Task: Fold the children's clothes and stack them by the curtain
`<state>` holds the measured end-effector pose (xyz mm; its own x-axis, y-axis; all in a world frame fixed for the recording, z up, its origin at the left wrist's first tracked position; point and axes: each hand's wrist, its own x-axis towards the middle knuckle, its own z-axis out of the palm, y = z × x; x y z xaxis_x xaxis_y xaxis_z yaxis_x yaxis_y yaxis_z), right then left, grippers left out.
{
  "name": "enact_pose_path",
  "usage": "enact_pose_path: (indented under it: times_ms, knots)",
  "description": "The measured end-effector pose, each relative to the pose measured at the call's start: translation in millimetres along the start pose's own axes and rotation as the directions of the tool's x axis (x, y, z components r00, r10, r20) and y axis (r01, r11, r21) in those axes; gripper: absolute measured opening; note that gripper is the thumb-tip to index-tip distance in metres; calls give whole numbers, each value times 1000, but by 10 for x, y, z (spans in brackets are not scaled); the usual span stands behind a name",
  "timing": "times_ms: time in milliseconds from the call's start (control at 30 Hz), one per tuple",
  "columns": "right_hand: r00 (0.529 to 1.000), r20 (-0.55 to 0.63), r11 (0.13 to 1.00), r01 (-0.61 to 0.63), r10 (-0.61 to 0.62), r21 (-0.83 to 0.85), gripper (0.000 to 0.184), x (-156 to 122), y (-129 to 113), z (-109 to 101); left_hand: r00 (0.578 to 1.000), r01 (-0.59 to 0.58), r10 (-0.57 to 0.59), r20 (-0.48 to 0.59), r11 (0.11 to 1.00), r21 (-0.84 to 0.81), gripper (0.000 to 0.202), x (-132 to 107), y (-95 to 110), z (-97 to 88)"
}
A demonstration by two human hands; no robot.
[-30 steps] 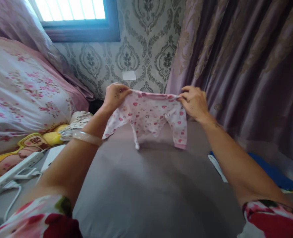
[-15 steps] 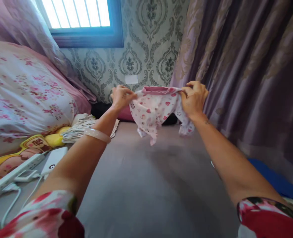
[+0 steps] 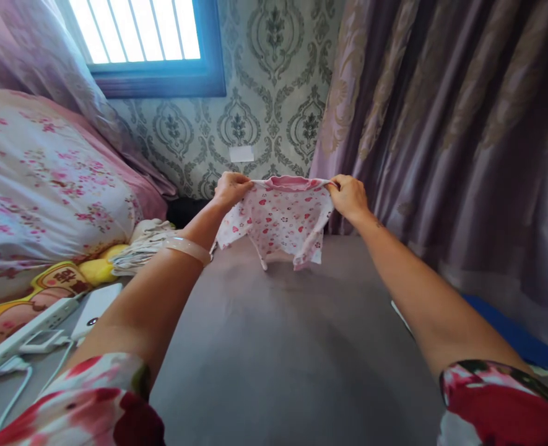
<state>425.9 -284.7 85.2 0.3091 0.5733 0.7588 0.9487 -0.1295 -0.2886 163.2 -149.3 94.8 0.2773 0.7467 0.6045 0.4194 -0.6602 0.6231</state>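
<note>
Stretched between my two hands is a small white shirt (image 3: 285,217) with pink and red hearts, little flowers and a pink neckline. My left hand (image 3: 231,188) pinches it at one shoulder, and my right hand (image 3: 348,195) pinches the opposite shoulder. The body and sleeves hang down over the grey bed sheet (image 3: 274,347), the lower edges close to the sheet; whether they touch it I cannot tell. A pale bangle (image 3: 187,249) circles my left forearm.
To the left lie a pile of folded cloth (image 3: 143,248), a yellow cartoon cushion (image 3: 27,300), a white power strip (image 3: 27,337) with cords and a white device (image 3: 98,308). Floral bedding (image 3: 55,179) is heaped behind. A blue item (image 3: 515,331) lies at right beside the curtain (image 3: 441,155).
My hands have come down and my right hand has moved inward. The shirt has swung and now hangs flatter, its front spread out more evenly between both hands.
</note>
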Motion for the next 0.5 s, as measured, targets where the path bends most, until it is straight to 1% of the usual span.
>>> enact_pose_path:
  times_ms: [67,167,300,400,500]
  knots:
    - [999,24,998,-24,23,61,32,10,-2,-23,1000,-14,13,-13,997,-75,18,22,-58,65]
    - [999,30,990,-37,33,136,37,25,11,-54,998,-55,50,-37,989,-138,17,24,-113,132]
    - [997,69,953,-59,40,297,49,28,74,-109,991,-125,115,-68,978,-166,18,-49,-112,134]
    - [985,170,891,-97,22,444,54,-16,106,-243,980,-189,177,-85,970,-151,20,-164,-64,59]
    - [955,296,838,-141,-26,528,51,-119,85,-498,968,-248,240,-73,961,-124,23,-359,54,-133]
